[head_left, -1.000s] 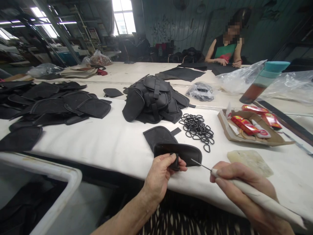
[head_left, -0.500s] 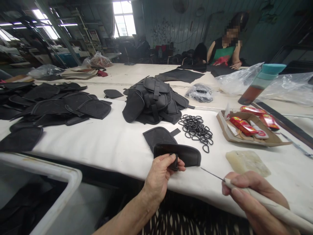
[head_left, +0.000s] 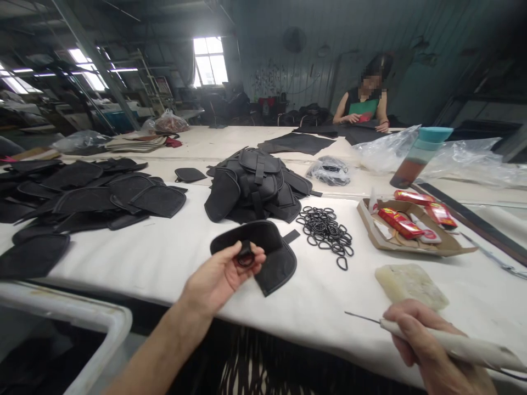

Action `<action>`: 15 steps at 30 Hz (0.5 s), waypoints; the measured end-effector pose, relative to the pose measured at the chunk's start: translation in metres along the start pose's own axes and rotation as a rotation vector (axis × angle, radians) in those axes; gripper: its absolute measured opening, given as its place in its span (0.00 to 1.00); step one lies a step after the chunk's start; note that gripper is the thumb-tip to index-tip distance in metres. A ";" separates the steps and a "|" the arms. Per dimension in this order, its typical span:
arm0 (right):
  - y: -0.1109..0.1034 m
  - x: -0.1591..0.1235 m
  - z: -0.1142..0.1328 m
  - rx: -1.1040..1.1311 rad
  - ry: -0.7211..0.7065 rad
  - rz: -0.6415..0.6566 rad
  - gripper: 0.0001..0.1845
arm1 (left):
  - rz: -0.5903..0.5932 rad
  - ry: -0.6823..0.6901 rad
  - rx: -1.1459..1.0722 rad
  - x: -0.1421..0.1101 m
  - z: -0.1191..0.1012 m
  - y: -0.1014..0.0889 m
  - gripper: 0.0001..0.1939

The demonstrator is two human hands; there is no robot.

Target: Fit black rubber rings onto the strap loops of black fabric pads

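Note:
My left hand [head_left: 218, 277] is closed on the short strap and ring of a black padded piece [head_left: 251, 237] and holds that piece up over the near part of the white table [head_left: 164, 258]. A second black piece [head_left: 278, 266] lies flat just under it. My right hand [head_left: 428, 345] grips the pale handle of an awl [head_left: 448, 343] at the near right, its thin metal tip pointing left over the table. A heap of black rings [head_left: 325, 227] lies a little beyond the pieces.
A stack of finished black pieces [head_left: 255, 184] sits mid-table, and more black pieces [head_left: 94, 197] spread at the left. A cardboard tray of red packets [head_left: 411, 222], a pale wax block [head_left: 409, 285], a teal-capped bottle [head_left: 415, 156] and plastic bags lie right. A white bin [head_left: 82, 323] stands near left. Another person [head_left: 364, 99] sits across.
My left hand has swung the black piece up and to the left, off the piece under it. My right hand drew the awl back toward the near right.

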State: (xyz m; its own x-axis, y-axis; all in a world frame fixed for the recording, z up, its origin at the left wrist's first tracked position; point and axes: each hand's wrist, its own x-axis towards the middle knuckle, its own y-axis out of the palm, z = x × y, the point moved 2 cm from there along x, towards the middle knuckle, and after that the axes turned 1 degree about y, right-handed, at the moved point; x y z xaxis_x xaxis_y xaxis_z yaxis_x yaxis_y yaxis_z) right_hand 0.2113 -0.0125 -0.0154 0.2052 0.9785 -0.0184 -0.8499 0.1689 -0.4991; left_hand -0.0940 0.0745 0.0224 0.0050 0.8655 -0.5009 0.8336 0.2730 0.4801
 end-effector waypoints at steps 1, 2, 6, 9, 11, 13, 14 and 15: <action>0.001 0.001 0.002 -0.031 0.007 0.004 0.23 | -0.017 0.061 0.010 0.009 -0.023 -0.007 0.14; 0.004 0.002 0.005 -0.047 0.014 0.016 0.24 | -0.043 0.135 0.017 0.018 -0.048 -0.015 0.14; 0.011 0.003 0.018 -0.060 0.010 -0.017 0.20 | -0.066 0.494 0.206 0.055 -0.138 -0.030 0.19; 0.012 0.005 0.024 0.014 0.002 -0.155 0.16 | -0.057 0.578 0.474 0.071 -0.146 -0.020 0.24; 0.012 0.007 0.027 0.096 -0.009 -0.236 0.13 | -0.048 0.551 0.682 0.075 -0.116 -0.005 0.21; 0.012 0.010 0.029 0.158 -0.030 -0.292 0.12 | -0.006 0.553 0.854 0.073 -0.070 0.013 0.19; 0.013 0.012 0.029 0.176 -0.043 -0.315 0.12 | 0.021 0.567 0.950 0.071 -0.046 0.023 0.16; 0.013 0.013 0.030 0.187 -0.056 -0.336 0.12 | 0.046 0.589 1.048 0.068 -0.023 0.031 0.14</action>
State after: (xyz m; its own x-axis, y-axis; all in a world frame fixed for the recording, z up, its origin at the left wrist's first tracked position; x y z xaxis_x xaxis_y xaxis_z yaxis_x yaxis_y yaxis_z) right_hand 0.1885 0.0057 0.0035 0.4648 0.8691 0.1691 -0.8147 0.4946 -0.3027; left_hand -0.0804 0.1520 0.0201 0.0211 0.9990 0.0388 0.8844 -0.0005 -0.4667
